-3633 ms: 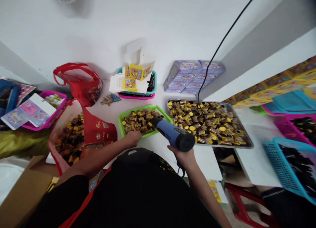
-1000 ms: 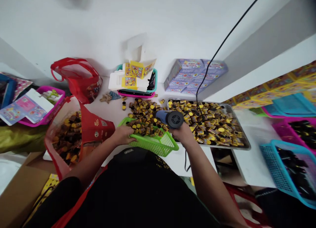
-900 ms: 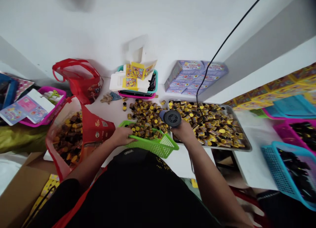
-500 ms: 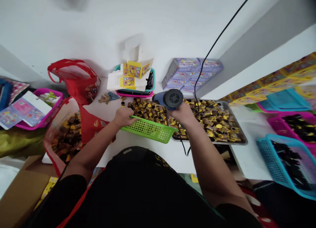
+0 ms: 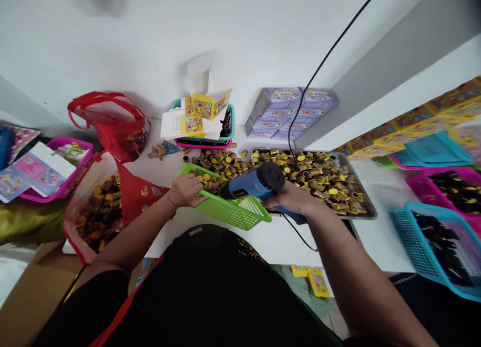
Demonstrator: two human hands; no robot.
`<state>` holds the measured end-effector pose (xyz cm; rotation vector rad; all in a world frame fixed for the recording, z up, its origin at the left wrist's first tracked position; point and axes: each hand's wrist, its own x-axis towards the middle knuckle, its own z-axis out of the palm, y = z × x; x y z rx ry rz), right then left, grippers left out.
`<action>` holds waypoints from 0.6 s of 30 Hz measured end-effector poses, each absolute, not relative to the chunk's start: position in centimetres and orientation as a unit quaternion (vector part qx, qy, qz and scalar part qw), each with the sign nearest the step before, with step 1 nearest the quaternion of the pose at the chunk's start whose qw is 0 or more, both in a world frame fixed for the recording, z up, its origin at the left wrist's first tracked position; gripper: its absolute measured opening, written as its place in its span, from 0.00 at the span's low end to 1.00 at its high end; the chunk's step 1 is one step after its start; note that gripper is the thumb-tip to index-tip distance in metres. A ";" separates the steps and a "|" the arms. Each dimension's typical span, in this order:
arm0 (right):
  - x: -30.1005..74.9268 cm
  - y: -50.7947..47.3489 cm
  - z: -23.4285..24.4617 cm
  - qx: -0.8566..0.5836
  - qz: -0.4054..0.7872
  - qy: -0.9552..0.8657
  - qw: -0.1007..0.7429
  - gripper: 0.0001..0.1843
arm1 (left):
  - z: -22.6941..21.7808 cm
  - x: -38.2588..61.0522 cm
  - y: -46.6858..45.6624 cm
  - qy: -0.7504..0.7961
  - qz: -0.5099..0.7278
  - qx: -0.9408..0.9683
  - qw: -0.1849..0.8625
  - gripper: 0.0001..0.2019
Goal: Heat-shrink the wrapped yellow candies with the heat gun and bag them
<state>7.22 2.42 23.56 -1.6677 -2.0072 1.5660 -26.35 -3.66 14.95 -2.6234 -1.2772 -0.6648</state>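
My left hand is closed on the near rim of a green plastic basket, which tilts on the white table. In the basket lie small yellow-and-black cylindrical pieces. My right hand grips the handle of a blue heat gun, its nozzle pointing left and down into the basket. The nozzle tip is partly hidden against the pieces. More of the same pieces are heaped on the table behind the basket and in a metal tray to the right.
A black cord hangs over the tray. At left stand a red bag and an open bag full of pieces. Purple boxes are stacked at the back. A blue basket with black parts sits at right.
My right hand has brought the heat gun down and nearer, swinging its nozzle into the basket. The basket's opening has tipped more into view, showing the pieces inside.
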 end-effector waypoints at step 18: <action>10.0 1.8 23.9 -0.588 0.462 -0.651 0.128 0.07 | 22.8 -25.7 0.8 -0.252 -0.288 -0.903 0.195 0.22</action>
